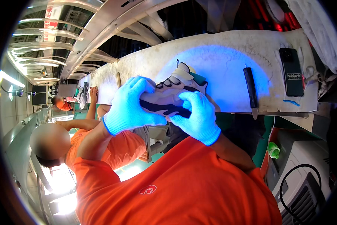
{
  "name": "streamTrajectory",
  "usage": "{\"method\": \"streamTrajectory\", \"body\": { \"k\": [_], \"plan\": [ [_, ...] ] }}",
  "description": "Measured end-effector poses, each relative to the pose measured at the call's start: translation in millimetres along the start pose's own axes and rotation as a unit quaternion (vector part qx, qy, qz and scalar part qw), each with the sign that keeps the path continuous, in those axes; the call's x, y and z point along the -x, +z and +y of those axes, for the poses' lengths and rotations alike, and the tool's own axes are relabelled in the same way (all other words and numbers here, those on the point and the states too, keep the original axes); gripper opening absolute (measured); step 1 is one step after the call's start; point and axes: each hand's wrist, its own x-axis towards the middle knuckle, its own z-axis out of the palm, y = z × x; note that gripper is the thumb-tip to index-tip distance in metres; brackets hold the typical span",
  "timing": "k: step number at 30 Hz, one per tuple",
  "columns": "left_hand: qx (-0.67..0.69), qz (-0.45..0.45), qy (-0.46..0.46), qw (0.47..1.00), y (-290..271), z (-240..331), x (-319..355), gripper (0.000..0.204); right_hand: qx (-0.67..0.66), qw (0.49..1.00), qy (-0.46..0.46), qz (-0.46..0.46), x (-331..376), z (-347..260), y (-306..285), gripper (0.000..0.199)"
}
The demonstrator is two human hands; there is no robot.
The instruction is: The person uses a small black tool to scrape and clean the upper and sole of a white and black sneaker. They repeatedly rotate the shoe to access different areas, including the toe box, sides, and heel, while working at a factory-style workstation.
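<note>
To your right: 1 black-handled knife (250, 88), tip past the near edge of the counter (228, 75); 1 dark phone (291, 67) farther right. Counter: pale, stained, part-lit blue. To your left: 1 co-worker (114, 148) in orange. 1 sneaker (168, 95), between your gloved left hand (133, 105), grasping the toe end, and right hand (197, 118), gripping the sole side.

The left gloved hand (131, 107) hides much of the sneaker (167, 99) toe; the nearer co-worker's head (50, 140) (at left) is blurred.
</note>
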Motion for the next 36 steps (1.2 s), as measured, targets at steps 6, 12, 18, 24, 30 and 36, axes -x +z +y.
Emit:
{"method": "streamTrajectory", "body": {
  "k": [6, 12, 18, 24, 30, 36],
  "plan": [
    [-0.078, 0.058, 0.087, 0.991, 10, 3, -9, 0.07, -0.012, 1.0, -0.005, 0.003, -1, 1, -4, 0.07],
    [-0.123, 0.055, 0.118, 0.984, 5, 24, -18, 0.068, 0.058, 0.998, -0.026, -0.005, 12, -1, -16, 0.079],
    [-0.115, 0.045, 0.122, 0.985, 4, 19, -16, 0.064, 0.059, 0.998, 0.023, -0.016, 16, 6, -20, 0.08],
    [-0.116, 0.053, 0.135, 0.983, 5, 17, -18, 0.06, 0.042, 0.999, 0.024, -0.011, 10, 6, -21, 0.08],
    [-0.106, 0.058, 0.137, 0.983, 6, 14, -20, 0.061, 0.04, 0.998, 0.053, -0.017, 6, 8, -21, 0.08],
    [-0.019, -0.036, 0.035, 0.999, -6, -8, -15, 0.079, 0.052, 0.995, 0.069, -0.04, -3, 10, -15, 0.079]
  ]
}}
